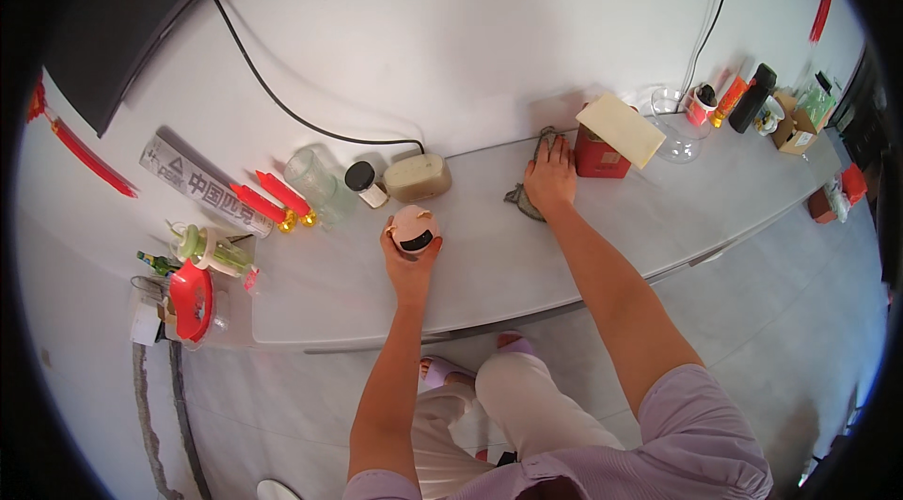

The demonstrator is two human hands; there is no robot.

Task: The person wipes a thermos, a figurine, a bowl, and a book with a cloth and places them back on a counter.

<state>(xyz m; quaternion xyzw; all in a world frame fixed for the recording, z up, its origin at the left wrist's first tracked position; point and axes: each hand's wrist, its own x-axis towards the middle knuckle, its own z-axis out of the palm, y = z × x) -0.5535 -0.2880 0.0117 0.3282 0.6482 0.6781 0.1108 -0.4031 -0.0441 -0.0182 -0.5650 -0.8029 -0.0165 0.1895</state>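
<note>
My left hand (409,267) grips a round pink object (412,221) with a dark panel and small gold-coloured parts on its sides. It is over the left-middle of the long grey cabinet top (487,260). Further right, my right hand (552,179) presses a dark grey cloth (525,205) against the surface near the wall, and parts of the cloth stick out past the fingers and palm. Right beside that hand stands a red box (600,160), with a cream-coloured flat piece (621,129) lying tilted across its top.
Behind my left hand are a beige rounded device (417,177) with a black cable, a black-lidded jar (365,184), a clear glass vessel (314,175) and red candle-shaped ornaments (271,200). A clear glass vessel (681,136) and black flask (753,99) stand right.
</note>
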